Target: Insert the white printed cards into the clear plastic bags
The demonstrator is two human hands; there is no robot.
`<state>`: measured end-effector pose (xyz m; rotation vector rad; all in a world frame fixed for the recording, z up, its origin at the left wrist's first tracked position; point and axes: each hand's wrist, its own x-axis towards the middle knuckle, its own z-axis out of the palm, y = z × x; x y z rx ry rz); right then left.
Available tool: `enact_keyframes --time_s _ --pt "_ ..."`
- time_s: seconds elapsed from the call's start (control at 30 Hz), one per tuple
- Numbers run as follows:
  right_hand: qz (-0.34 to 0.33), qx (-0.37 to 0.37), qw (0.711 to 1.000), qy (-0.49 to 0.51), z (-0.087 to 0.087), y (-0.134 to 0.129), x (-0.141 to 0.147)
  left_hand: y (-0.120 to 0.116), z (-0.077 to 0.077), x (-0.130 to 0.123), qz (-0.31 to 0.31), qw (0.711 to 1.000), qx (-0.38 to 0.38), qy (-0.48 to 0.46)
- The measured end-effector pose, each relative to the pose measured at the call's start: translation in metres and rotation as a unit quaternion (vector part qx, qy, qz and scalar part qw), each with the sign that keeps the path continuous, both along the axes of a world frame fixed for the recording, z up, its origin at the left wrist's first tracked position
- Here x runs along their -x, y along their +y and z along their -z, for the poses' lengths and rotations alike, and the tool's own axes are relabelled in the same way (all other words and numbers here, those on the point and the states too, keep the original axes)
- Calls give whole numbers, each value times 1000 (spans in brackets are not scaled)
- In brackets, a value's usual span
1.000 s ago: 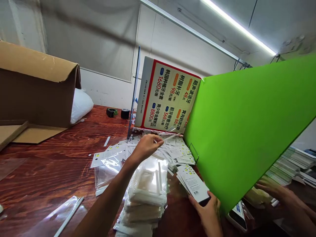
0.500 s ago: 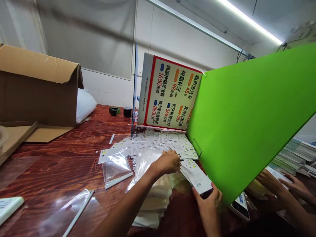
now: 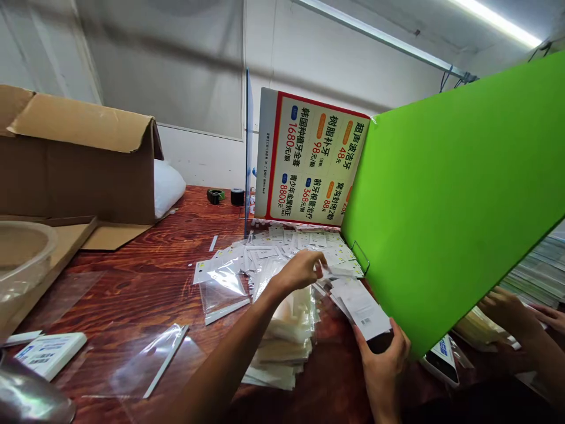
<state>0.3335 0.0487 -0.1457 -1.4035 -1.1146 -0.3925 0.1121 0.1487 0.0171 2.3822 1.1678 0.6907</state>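
Low and right of centre in the frame, my right hand point(image 3: 383, 358) grips the cards point(image 3: 362, 308), while my left hand point(image 3: 304, 270) curls mid-frame by the bags point(image 3: 286, 340), its hold I cannot tell.

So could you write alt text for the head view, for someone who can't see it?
A person's right hand holds a stack of white cards at a reddish wooden table, with the left hand near the stack's far end. Plastic bags are piled left of the right hand; loose cards lie beyond, beside a green board.
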Motion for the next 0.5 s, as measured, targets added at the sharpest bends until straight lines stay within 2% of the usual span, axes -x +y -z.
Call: enact_keyframes --time_s 0.1,0.17,0.33,0.5 --pt "5 -2 1000 16 -2 -2 1 2 -14 16 -24 991 38 -126" --pt "10 3 1000 26 -3 -3 3 4 -21 30 -57 984 46 -161" --pt "9 25 999 32 -5 -5 8 8 -26 62 -201 979 25 10" --pt "-14 69 997 42 -7 -9 11 10 -19 73 -217 968 99 80"
